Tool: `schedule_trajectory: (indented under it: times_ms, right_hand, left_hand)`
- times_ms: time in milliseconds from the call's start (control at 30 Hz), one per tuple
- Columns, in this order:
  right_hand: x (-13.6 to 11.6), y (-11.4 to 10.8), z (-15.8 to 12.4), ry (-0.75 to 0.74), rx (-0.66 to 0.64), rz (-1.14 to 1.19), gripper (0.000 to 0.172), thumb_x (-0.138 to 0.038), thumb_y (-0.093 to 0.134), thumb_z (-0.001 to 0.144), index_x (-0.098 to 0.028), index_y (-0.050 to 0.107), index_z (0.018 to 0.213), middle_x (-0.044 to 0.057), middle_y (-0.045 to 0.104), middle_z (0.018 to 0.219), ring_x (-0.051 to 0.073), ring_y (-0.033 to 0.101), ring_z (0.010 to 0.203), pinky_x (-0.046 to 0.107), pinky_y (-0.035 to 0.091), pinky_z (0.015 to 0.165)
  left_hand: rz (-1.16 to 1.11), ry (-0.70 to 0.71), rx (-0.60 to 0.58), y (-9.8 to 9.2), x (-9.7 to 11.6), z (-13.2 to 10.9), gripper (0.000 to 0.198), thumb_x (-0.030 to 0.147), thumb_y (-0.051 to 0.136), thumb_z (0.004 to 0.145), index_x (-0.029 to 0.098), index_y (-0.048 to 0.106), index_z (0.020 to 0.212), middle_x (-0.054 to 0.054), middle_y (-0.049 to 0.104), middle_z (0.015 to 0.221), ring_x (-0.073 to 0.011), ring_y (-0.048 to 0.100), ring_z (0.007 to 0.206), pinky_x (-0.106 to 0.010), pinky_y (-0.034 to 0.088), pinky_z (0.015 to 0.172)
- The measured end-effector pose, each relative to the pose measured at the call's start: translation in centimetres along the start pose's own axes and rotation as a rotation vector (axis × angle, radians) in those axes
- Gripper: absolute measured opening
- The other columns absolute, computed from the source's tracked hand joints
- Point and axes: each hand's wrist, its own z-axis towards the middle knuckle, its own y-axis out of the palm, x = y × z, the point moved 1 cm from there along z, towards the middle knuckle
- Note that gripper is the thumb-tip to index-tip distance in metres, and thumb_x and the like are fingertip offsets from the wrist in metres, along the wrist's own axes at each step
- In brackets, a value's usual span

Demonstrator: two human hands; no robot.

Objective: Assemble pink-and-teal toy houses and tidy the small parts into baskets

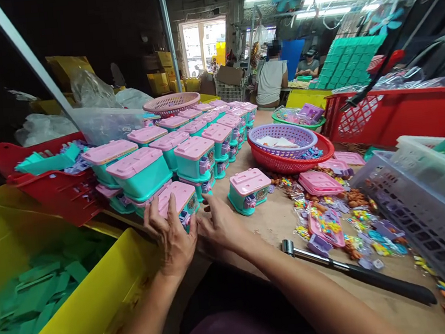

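Note:
My left hand (pixel 171 237) is wrapped round a small teal toy box with a pink lid (pixel 180 198) at the near edge of the table. My right hand (pixel 220 225) presses against the same box from its right side, fingers together. A second toy box (pixel 248 189) stands alone just right of my hands. Behind them, several more teal and pink boxes (pixel 193 156) stand in stacked rows.
A hammer (pixel 354 272) lies at the front right. Loose pink lids (pixel 319 181) and small colourful parts litter the table. A purple basket (pixel 282 137) sits in a red one. A yellow bin (pixel 86 306) holds green pieces. Two people are far back.

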Motion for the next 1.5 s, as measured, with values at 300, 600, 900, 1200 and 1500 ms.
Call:
schedule_trajectory:
  times_ms: [300, 600, 900, 1200, 1500]
  right_hand:
    - [5.5, -8.1, -1.6, 0.475, 0.261, -0.388, 0.097, -0.061, 0.078, 0.066, -0.017, 0.038, 0.142, 0.029, 0.024, 0.145, 0.053, 0.026, 0.134, 0.079, 0.032, 0.092]
    - [8.1, -7.1, -2.2, 0.379, 0.193, -0.28, 0.095, -0.052, 0.077, 0.069, -0.018, 0.032, 0.146, 0.017, 0.041, 0.12, 0.039, 0.051, 0.117, 0.058, 0.045, 0.096]
    - [2.7, -7.9, -3.5, 0.249, 0.015, -0.001, 0.092, -0.051, 0.08, 0.068, -0.022, 0.036, 0.144, 0.015, 0.048, 0.126, 0.033, 0.053, 0.12, 0.056, 0.045, 0.101]
    - [-4.3, -3.5, 3.9, 0.021, 0.142, 0.235, 0.097, -0.052, 0.083, 0.064, -0.014, 0.035, 0.139, 0.019, 0.049, 0.135, 0.031, 0.048, 0.126, 0.049, 0.043, 0.106]
    - [-4.0, 2.9, 4.3, -0.012, 0.365, 0.193, 0.087, -0.041, 0.07, 0.081, -0.018, 0.022, 0.149, 0.022, 0.026, 0.148, 0.034, 0.027, 0.144, 0.055, 0.032, 0.116]
  left_hand:
    - [0.034, 0.06, -0.001, -0.7, 0.1, 0.3, 0.078, 0.036, 0.068, 0.083, 0.016, 0.034, 0.15, -0.025, 0.023, 0.153, -0.0438, 0.017, 0.143, -0.066, 0.024, 0.111]
    - [-0.04, 0.145, 0.009, -0.2, -2.6, 1.4, 0.072, 0.033, 0.067, 0.083, 0.015, 0.035, 0.145, -0.023, 0.039, 0.144, -0.0378, 0.033, 0.137, -0.058, 0.03, 0.112]
    - [-0.316, 0.221, 0.018, -2.4, 3.3, -2.0, 0.075, 0.031, 0.062, 0.087, 0.017, 0.026, 0.151, -0.022, 0.037, 0.145, -0.0363, 0.036, 0.138, -0.057, 0.037, 0.11]
    - [-0.299, 0.108, 0.237, -2.8, -0.2, 3.0, 0.055, 0.03, 0.031, 0.1, 0.018, 0.026, 0.153, -0.019, 0.037, 0.151, -0.03, 0.034, 0.142, -0.052, 0.03, 0.116]
    - [-0.152, -0.016, 0.335, 1.0, -4.2, 2.4, 0.061, 0.025, 0.046, 0.095, 0.013, 0.028, 0.152, -0.025, 0.033, 0.15, -0.0364, 0.034, 0.14, -0.06, 0.033, 0.111]
